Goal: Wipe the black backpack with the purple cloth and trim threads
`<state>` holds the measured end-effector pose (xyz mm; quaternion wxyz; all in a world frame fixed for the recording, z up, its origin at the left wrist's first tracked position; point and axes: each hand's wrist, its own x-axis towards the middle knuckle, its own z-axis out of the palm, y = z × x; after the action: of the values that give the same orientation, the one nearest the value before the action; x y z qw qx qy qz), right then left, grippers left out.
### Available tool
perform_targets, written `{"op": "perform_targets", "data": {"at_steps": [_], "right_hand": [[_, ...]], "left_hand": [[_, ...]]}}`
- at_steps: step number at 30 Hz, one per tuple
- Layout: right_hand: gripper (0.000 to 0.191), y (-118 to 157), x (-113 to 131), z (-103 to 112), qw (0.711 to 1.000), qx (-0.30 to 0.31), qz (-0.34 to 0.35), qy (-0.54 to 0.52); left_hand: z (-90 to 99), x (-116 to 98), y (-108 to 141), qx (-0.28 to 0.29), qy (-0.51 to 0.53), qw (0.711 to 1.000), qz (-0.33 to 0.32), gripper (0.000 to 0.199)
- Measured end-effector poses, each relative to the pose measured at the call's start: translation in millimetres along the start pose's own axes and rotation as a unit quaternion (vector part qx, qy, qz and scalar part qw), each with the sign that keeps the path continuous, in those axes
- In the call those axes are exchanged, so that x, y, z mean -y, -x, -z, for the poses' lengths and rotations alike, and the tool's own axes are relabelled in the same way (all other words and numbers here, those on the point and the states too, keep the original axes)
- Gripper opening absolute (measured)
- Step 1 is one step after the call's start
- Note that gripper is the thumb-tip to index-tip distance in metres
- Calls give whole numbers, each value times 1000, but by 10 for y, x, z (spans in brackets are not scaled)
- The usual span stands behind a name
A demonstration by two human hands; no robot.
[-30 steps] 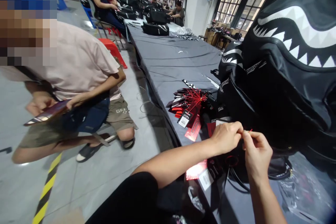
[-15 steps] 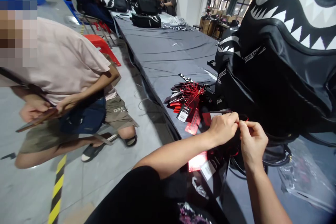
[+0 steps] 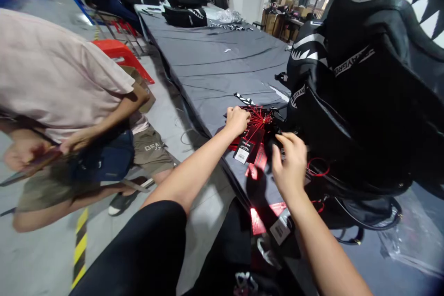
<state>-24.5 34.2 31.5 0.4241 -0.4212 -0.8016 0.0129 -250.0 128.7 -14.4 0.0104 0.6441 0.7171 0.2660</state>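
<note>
A bundle of black and red hang tags with red strings (image 3: 258, 120) lies near the table's left edge. My left hand (image 3: 237, 120) curls over the left side of this bundle, its fingers closed on tags there; the fingertips are partly hidden. To the right, my right hand (image 3: 289, 162) is held with thumb and fingers apart and nothing visible between them. Right beside it stands a large black bag with a shark-teeth print (image 3: 360, 88). A red string loop (image 3: 318, 166) hangs at its lower front. Below, a tag with a white label (image 3: 280, 230) lies close to my forearm.
The long table with grey cloth (image 3: 208, 62) runs away from me, with black bags (image 3: 185, 16) at its far end. A seated person in a pale shirt (image 3: 65, 60) is at left, by a red stool (image 3: 125, 55). Clear plastic wrap (image 3: 412, 236) lies at the right.
My hands have parted from their pinch beside the bag. The left has moved forward and left onto the tag bundle; the right has moved left and opened. A red string loop now shows at the bag.
</note>
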Motion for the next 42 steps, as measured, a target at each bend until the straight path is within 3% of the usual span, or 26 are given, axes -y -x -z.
{"op": "perform_targets", "data": {"at_steps": [4, 7, 11, 16, 19, 22, 24, 26, 28, 31, 32, 34, 36, 37, 39, 42], "right_hand": [[32, -538, -144, -993, 983, 128, -119, 60], [33, -728, -259, -1367, 976, 150, -128, 90], [31, -713, -329, -1487, 976, 139, -104, 134], [24, -694, -411, -1582, 977, 135, -89, 138], [26, -703, -471, -1634, 973, 154, -118, 126], [27, -698, -499, -1661, 966, 176, -150, 112], [30, -701, -453, -1639, 961, 184, -182, 101], [35, -685, -302, -1514, 964, 174, -179, 92], [44, -589, -58, -1207, 975, 162, -136, 69], [36, -233, 242, -379, 990, 136, -27, -40], [33, -84, 264, -44, 992, 96, 3, -81], [28, 174, 162, 612, 995, -39, 10, -92], [30, 303, -75, 1139, 987, -153, -51, -18], [33, 313, -210, 1330, 983, -162, -79, 34], [39, 250, -445, 1565, 977, -123, -111, 133], [39, 84, -624, 1695, 966, -46, -126, 220]], "left_hand": [[-229, 120, -218, 40, -52, 997, -44, 11], [-282, 200, -256, 57, -65, 994, -69, 12], [-230, 282, -288, 83, -58, 991, -83, 11], [-52, 126, -308, 58, -78, 988, -120, 14], [170, 73, -209, 21, -78, 983, -166, 16], [458, 207, -83, -13, -65, 977, -202, 20], [664, 310, -29, -86, -67, 974, -200, 20], [880, 306, 54, -112, -43, 976, -184, 23], [1069, 156, 219, -128, -12, 978, -167, 23], [1188, -239, 565, -165, 45, 970, -174, 17], [1179, -386, 673, -176, 64, 964, -189, 15], [1117, -680, 841, -186, 100, 950, -228, 12], [1036, -973, 939, -171, 139, 940, -259, 11], [998, -1117, 967, -156, 157, 938, -268, 12], [937, -1389, 994, -135, 188, 934, -272, 12], [887, -1703, 1007, -118, 199, 938, -259, 9]]}}
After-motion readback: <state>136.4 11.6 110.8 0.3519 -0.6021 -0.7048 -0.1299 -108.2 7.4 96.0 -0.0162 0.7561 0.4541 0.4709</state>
